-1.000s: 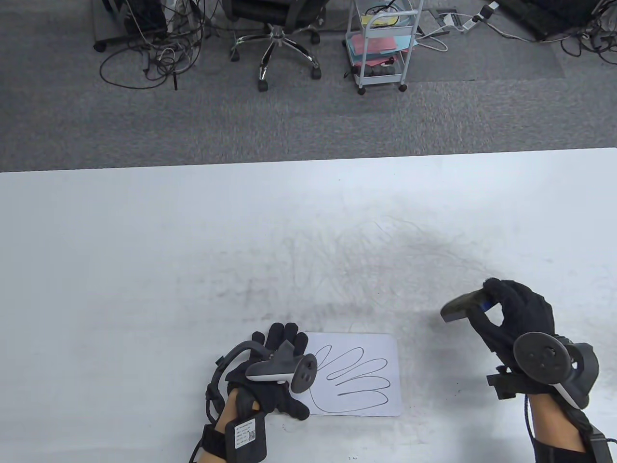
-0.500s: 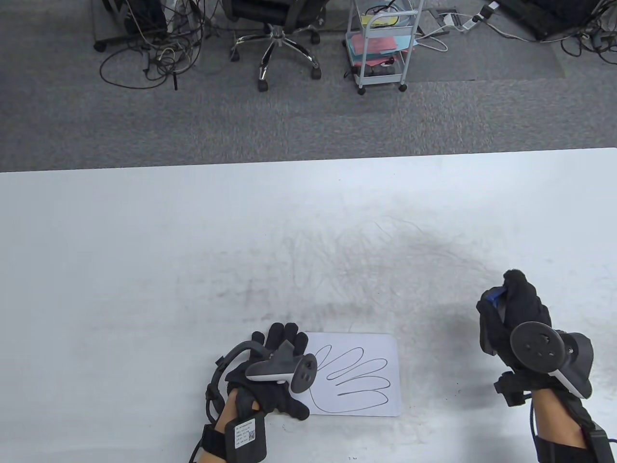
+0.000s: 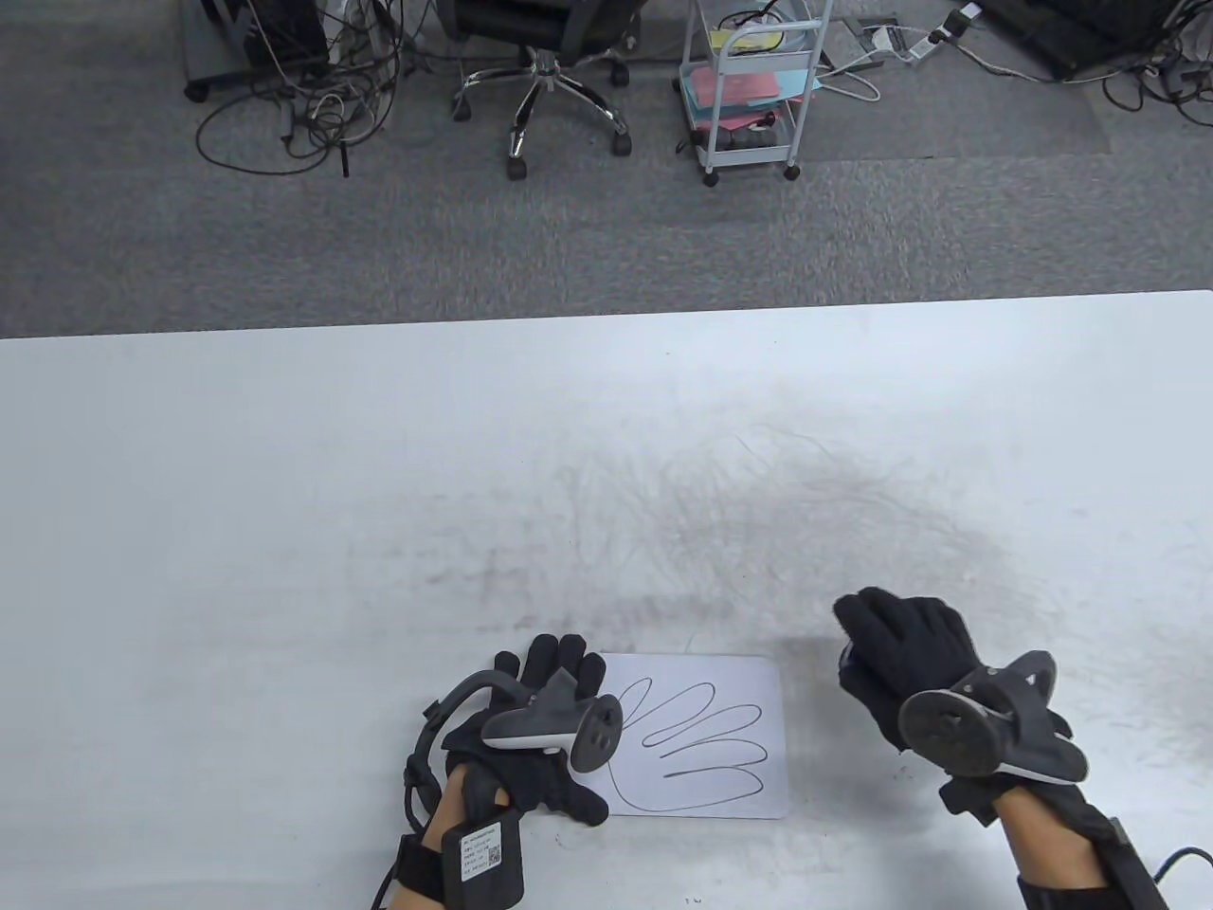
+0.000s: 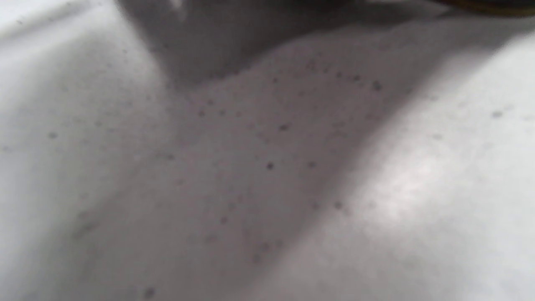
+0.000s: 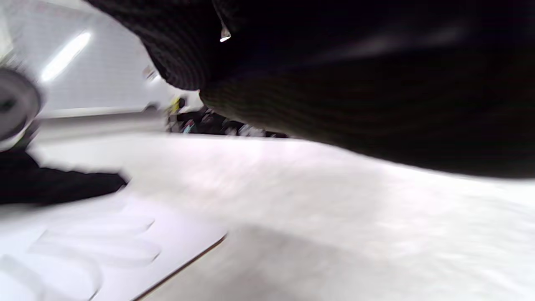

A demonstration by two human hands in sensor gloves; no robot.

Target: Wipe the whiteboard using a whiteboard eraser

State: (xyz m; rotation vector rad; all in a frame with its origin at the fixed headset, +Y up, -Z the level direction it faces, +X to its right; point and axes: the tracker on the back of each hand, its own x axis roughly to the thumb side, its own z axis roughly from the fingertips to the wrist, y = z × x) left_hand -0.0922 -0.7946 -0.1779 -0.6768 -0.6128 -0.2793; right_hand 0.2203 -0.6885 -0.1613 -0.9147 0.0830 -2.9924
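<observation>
A small whiteboard (image 3: pixel 734 678) with a black hand outline (image 3: pixel 706 737) drawn on it lies near the table's front edge. My left hand (image 3: pixel 554 666) rests with its fingers flat on the board's left edge. My right hand (image 3: pixel 891 640) is palm down just right of the board, curled over the whiteboard eraser, which is hidden under the glove. In the right wrist view the dark glove (image 5: pixel 355 83) fills the top, with the board (image 5: pixel 104 251) low at left and my left hand (image 5: pixel 54 184) behind it. The left wrist view shows only blurred table.
The white table (image 3: pixel 284 474) carries grey marker smudges (image 3: pixel 758 512) behind the board. Beyond its far edge are carpet, an office chair (image 3: pixel 550 76), a white cart (image 3: pixel 753 85) and loose cables (image 3: pixel 313 104).
My right hand turned from holding the eraser up, felt visible, to palm down, and moved left and nearer toward the board's right edge. The left hand and board stayed still.
</observation>
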